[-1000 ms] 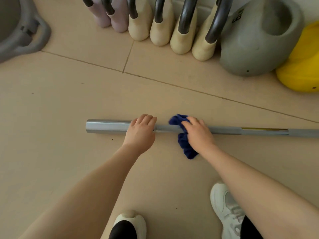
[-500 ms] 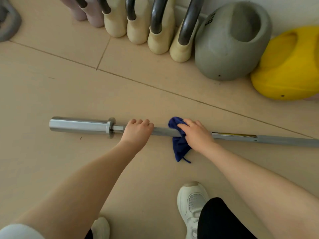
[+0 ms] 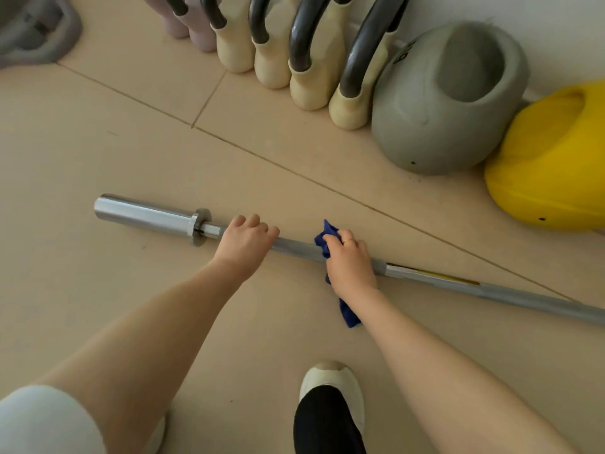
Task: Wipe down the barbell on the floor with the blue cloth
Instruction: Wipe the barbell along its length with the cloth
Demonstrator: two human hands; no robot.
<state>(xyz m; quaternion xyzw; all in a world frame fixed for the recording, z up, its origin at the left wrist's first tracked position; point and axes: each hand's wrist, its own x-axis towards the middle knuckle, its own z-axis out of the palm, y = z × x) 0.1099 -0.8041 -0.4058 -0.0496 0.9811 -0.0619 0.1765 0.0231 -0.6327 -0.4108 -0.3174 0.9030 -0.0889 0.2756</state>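
Observation:
A steel barbell (image 3: 147, 215) lies across the tan floor, its thick sleeve and collar at the left and its thin shaft running off to the right edge. My left hand (image 3: 244, 244) grips the shaft just right of the collar, fingers curled over it. A little further right, my right hand (image 3: 350, 265) holds the blue cloth (image 3: 327, 239) wrapped around the shaft. One tail of the cloth hangs out below my wrist onto the floor. A yellow-marked stretch of shaft shows right of my right hand.
Along the wall stand several cream and pink kettlebells (image 3: 311, 77), a large grey kettlebell (image 3: 435, 126) and a yellow one (image 3: 550, 165). A grey object (image 3: 36, 34) sits at the top left. My shoe (image 3: 330, 404) is planted near the bottom centre.
My view has shifted, bringing the barbell's sleeve and collar into sight. My right hand has turned its grip on the cloth, and the bar now lies more slanted in view.

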